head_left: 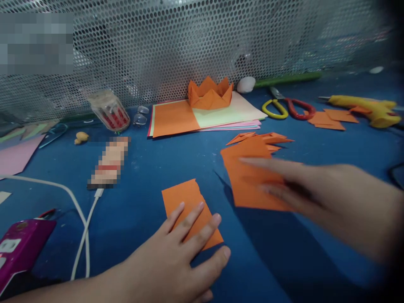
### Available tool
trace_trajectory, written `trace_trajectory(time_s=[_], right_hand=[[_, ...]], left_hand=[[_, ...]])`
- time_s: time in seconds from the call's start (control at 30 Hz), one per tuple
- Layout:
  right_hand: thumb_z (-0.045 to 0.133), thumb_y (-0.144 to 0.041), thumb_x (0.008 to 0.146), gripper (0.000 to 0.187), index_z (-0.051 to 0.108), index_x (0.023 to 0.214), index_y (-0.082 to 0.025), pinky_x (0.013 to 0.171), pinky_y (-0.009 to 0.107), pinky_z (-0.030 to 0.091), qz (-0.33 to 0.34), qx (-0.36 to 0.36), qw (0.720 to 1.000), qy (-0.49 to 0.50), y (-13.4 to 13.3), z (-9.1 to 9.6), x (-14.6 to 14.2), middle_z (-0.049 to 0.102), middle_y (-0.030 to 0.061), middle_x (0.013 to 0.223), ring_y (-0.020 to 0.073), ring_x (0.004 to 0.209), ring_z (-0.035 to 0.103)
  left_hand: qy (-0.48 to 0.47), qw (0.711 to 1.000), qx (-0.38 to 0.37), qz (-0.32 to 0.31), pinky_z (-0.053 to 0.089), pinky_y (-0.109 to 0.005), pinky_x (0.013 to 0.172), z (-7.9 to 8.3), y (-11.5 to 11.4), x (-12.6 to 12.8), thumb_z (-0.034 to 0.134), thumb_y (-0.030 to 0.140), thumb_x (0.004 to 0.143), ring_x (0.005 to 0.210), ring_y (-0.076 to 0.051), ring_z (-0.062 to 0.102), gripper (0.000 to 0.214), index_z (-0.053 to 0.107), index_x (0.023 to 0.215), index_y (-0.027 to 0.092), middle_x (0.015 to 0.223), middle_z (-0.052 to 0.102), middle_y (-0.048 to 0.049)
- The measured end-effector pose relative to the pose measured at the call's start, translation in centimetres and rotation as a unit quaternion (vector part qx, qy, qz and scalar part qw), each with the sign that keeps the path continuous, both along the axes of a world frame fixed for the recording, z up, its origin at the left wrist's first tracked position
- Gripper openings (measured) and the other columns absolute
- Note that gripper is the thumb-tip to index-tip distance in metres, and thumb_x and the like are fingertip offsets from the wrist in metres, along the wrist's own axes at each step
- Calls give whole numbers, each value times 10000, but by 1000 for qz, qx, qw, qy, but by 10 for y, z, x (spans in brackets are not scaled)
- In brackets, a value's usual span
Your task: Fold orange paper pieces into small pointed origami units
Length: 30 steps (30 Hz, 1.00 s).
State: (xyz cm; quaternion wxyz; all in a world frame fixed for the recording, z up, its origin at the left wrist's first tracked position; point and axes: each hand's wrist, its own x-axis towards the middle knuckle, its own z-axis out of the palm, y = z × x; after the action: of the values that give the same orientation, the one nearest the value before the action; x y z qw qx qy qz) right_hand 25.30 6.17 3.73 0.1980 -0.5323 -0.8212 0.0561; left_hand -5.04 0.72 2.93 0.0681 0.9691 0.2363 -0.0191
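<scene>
left hand (pixel 170 261) flat, fingers spread, pinning small orange paper rectangle (pixel 191 212) to blue table (pixel 142 168). right hand (pixel 315 198) blurred, fingers extended open over orange paper pieces (pixel 249 185), gripping nothing. folded orange paper crown (pixel 210 93) finished, beyond fingers; rectangle unfolded.

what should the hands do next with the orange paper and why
Probably lift the top sheet off the orange pile: the right hand hovers blurred over it, fingers spread, while the left hand pins an orange piece flat on the blue table.
</scene>
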Motion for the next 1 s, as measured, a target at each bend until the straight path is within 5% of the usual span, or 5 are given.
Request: trace_trajectory(time_s=[0.23, 0.4, 0.57, 0.8, 1.0], right_hand=[[530, -308, 1109, 483, 522, 1561, -138, 656, 258, 432, -136, -110, 984, 31, 116, 51, -10, 705, -13, 868, 69, 660, 601], [238, -438, 1177, 589, 691, 1297, -81, 1021, 424, 542, -168, -106, 980, -14, 160, 40, -17, 633, 72, 1366, 245, 1188, 689], [653, -439, 1057, 588, 558, 1533, -106, 1156, 578, 463, -131, -6, 990, -46, 117, 33, -30, 528, 228, 1542, 379, 1392, 574], [720, -652, 933, 727, 656, 1472, -168, 962, 426, 638, 212, -49, 971, 100, -18, -1, -66, 731, 192, 1371, 322, 1211, 727], [614, -389, 992, 248, 758, 888, -216, 578, 234, 525, 166, -264, 886, 344, -15, -17, -78, 725, 19, 734, 130, 623, 648]], left_hand=[[-76, 994, -59, 59, 332, -456, 1324, 6, -4, -4, 565, 419, 1104, 1639, -269, 320, 649, 345, 1694, 262, 1751, 347, -94], [-92, 966, -75, 228, 253, -522, 1357, 0, 0, -5, 582, 492, 1065, 1650, -294, 297, 734, 389, 1668, 119, 1750, 338, -136], [-106, 961, -86, 242, 294, -528, 1344, -3, 3, -2, 557, 555, 1080, 1618, -293, 380, 651, 519, 1595, 158, 1719, 418, -114], [-191, 945, -122, 234, 417, -652, 1222, 0, 14, -4, 611, 346, 1043, 1469, -389, 572, 304, 744, 1219, 137, 1448, 715, -192], [-453, 734, -335, 379, 616, -317, 788, 8, 14, 6, 729, 403, 952, 828, -187, 762, 220, 602, 903, 230, 906, 814, -23]])
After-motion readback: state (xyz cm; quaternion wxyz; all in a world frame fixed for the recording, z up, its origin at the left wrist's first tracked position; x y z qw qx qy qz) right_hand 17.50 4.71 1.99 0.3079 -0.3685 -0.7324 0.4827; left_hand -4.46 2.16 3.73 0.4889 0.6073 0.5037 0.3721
